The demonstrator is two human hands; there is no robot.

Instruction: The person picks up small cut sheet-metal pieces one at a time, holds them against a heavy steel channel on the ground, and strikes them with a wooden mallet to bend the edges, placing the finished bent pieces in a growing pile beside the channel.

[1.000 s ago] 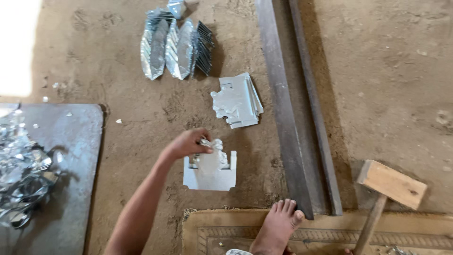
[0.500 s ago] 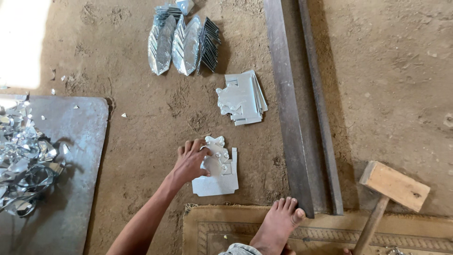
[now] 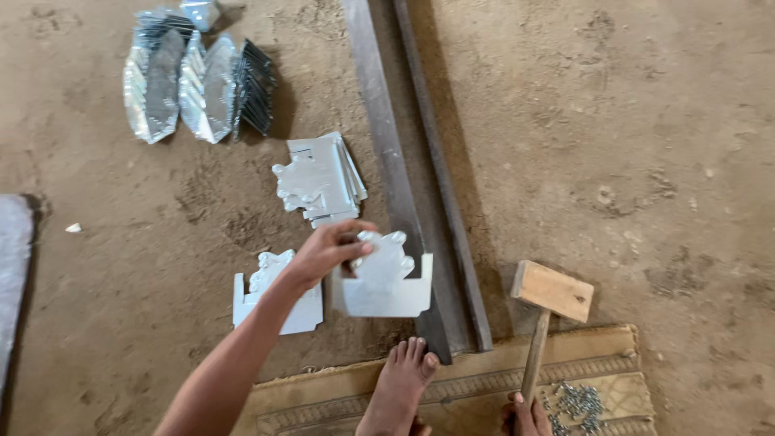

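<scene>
The left hand (image 3: 323,254) is pinching one cut sheet-metal piece (image 3: 381,278) by its upper left edge and is holding it above the dirt floor (image 3: 646,161), just beside the long steel angle bar (image 3: 408,186). The piece is looking thin and light, stiff enough to keep its shape in one hand, but its cut edges and scalloped top are probably sharp, so the plain straight side seems the safer place to grip it. The right hand (image 3: 526,416) is closing around the handle of one wooden mallet (image 3: 549,303) at the lower edge of the view. One similar piece (image 3: 274,295) is lying flat on the ground just left of the forearm. One small fanned stack of such pieces (image 3: 321,179) is lying farther up; I cannot count its sheets. Three upright bundles of leaf-shaped metal pieces (image 3: 194,81) are standing at the top left. One bare foot (image 3: 400,387) is resting on a mat (image 3: 452,396), and small screws (image 3: 575,404) are lying there, too many to count.
</scene>
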